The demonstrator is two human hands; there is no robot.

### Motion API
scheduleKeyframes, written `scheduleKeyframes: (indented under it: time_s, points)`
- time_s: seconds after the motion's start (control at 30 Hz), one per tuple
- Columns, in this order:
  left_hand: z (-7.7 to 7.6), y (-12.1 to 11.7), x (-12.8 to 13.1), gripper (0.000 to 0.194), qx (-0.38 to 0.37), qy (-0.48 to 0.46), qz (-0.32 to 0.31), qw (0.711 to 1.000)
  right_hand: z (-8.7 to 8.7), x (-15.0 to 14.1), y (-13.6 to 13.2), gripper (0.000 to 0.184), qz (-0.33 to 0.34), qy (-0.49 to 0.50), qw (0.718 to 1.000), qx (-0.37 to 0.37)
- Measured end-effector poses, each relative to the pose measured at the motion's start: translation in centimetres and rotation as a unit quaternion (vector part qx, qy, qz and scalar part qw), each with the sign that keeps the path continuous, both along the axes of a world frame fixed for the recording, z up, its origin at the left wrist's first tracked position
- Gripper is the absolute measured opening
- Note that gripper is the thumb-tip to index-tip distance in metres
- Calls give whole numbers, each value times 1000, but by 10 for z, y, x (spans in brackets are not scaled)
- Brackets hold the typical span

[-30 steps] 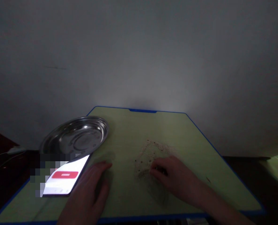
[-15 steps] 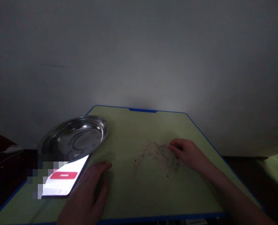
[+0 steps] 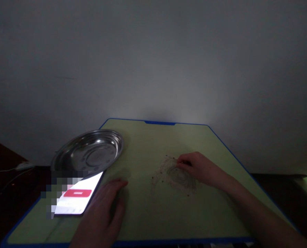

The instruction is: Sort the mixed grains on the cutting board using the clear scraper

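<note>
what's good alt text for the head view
The right hand seems to pinch a faint round shape, too blurred to name, amid crumbs on a green table. The left hand is by a lit phone, a metal basin beyond.

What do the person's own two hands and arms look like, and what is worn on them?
The slender, bare left hand and the slender, bare right hand wear no gloves, and I see no ring or watch. The long, bare right forearm shows no sleeve. The dim picture hides small details, such as nails.
</note>
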State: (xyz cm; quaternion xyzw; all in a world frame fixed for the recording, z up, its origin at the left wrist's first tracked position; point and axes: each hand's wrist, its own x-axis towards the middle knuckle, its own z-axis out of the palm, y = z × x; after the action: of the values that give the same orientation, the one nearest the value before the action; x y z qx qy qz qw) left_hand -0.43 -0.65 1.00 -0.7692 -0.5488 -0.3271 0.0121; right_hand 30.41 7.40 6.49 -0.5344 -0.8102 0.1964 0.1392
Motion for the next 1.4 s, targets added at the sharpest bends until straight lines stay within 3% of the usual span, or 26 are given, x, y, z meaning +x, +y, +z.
scheduleKeyframes:
  time_s: [0.37,0.67,0.87,1.4]
  points:
    - [4,-2,2,26,-4,-1,-8,1000,8,-13,1,24,57,16,998,1]
    - [4,-1,3,26,-23,-8,3,1000,-2,-15,-9,22,100,38,994,-13]
    - [2,-4,4,28,-34,-15,7,999,-5,-7,-8,23,78,27,996,25]
    - [4,-5,6,25,-33,-3,7,999,-5,-10,-13,23,82,38,996,16]
